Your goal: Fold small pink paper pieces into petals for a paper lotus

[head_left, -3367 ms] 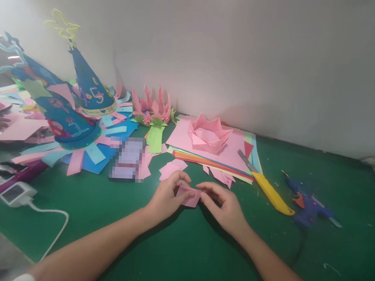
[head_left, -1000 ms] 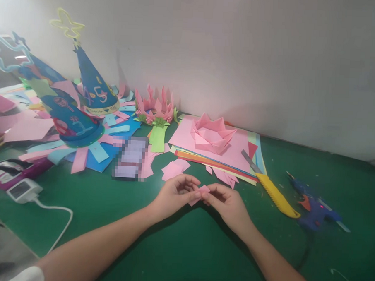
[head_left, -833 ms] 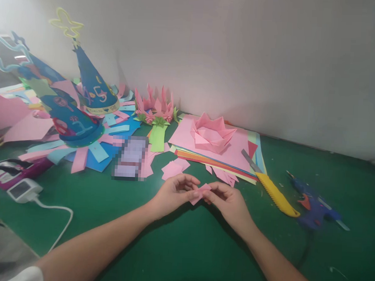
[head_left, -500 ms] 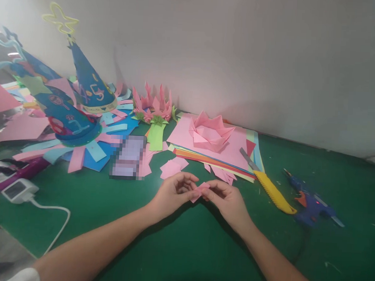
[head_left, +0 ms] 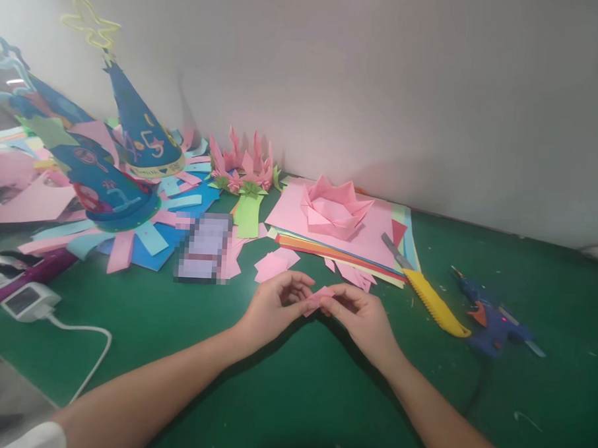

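A small piece of pink paper [head_left: 319, 300] is pinched between my two hands above the green table. My left hand [head_left: 280, 306] grips its left side between thumb and fingers, and my right hand [head_left: 358, 314] grips the right side the same way. Fingertips cover part of the paper, so its folds are hard to make out. Just beyond my hands lie loose pink paper pieces [head_left: 276, 264]. Behind them, a folded pink paper crown [head_left: 335, 212] sits on a stack of coloured paper [head_left: 284, 217].
A yellow utility knife [head_left: 437, 304] rests with its blade on the stack. Right of it lies a blue glue gun [head_left: 497, 325]. A pink crown with green leaves [head_left: 244, 169], a phone [head_left: 203, 246], decorated blue cone hats [head_left: 144, 128] and a white cable [head_left: 102, 354] are leftward.
Both hands still pinch the pink paper in nearly the same place, with only a slight shift of the fingers. The whole view has moved a little.
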The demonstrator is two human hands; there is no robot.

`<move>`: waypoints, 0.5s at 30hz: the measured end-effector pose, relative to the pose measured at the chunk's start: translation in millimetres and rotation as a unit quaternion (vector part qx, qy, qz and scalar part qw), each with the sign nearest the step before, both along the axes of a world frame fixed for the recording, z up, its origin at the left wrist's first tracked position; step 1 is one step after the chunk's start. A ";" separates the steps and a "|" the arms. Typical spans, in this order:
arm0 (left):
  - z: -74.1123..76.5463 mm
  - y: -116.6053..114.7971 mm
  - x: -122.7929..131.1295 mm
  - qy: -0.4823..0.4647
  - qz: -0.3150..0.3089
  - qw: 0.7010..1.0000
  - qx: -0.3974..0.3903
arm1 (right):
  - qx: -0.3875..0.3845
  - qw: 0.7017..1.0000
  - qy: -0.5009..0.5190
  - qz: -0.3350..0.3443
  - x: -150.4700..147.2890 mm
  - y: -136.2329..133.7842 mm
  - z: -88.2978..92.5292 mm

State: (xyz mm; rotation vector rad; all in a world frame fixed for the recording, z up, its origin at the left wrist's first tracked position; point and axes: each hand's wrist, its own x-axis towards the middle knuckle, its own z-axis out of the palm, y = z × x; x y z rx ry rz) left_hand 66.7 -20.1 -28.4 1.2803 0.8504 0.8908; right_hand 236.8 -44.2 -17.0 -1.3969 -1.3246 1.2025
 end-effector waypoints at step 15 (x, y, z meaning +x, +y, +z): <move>3.4 -2.8 -0.7 -0.007 0.008 1.000 -0.005 | -0.011 1.000 -0.005 -0.002 -0.5 0.1 0.8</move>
